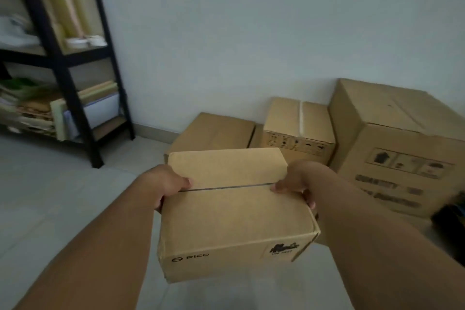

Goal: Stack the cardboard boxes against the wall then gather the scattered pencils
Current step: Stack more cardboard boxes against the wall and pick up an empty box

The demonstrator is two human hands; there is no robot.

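Both hands are on the PICO box (234,224). The left hand (167,185) grips its left side and the right hand (294,181) its right, each with the thumb laid over the top edge by the flap seam. The right fingers curl down the side wall. The left fingers are hidden behind the box.

The box is held in the air at arm's reach, above the tiled floor (50,196), just short of the boxes at the wall (251,33).

Handling, my read:
- Light to moderate weight, since a side pinch with arms out is carrying it.
- Stiff corrugated walls, so it should take a squeeze without buckling.
- Top seam shows as a dark line with no tape visible. Flaps may give, so don't press there.
- Plain cardboard faces can slip. A safer hold is with fingers under the bottom edges, mid-length.
- Contents unknown, so set it down flat and don't drop it.

Landing options at the wall:
- flat carton (216,131), low with a broad top, directly ahead
- taped carton (299,126), taller with a smaller top
- large carton (392,138) on the right, the biggest deck

The flat one looks the easiest base.

Left of that is a black shelving rack (63,58) with rolls and paper stacks. No pencils in view.
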